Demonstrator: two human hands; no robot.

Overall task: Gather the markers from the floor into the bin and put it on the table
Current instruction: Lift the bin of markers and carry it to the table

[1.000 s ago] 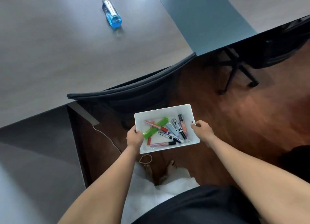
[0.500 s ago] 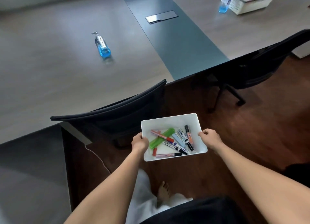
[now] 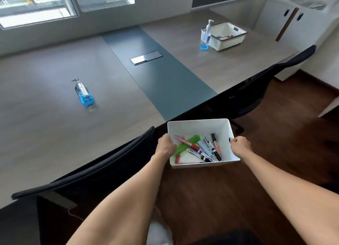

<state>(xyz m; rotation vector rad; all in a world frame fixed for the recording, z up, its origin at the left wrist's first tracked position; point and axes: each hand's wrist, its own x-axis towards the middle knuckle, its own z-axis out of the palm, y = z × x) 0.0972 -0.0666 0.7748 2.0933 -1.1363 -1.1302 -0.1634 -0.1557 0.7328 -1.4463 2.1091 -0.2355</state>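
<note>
A white rectangular bin [image 3: 200, 128] hangs in the air just in front of the table's near edge, above the wooden floor. Several markers [image 3: 200, 149] lie loose inside it, among them green, red, blue and black ones. My left hand [image 3: 166, 146] grips the bin's left rim and my right hand [image 3: 239, 146] grips its right rim. The large grey table [image 3: 45, 127] with a darker blue-grey middle strip stretches ahead and to the left of the bin.
A black chair [image 3: 102, 169] stands tucked in at the left of the bin, a second black chair [image 3: 260, 90] at the right. On the table are a lying blue sanitiser bottle [image 3: 83, 93], an upright pump bottle [image 3: 205, 35], a white basket [image 3: 226, 36] and a metal hatch [image 3: 146, 57].
The view has tilted up, showing far more of the table and the window. The bin, held in both hands, has risen and moved closer to the table's edge.
</note>
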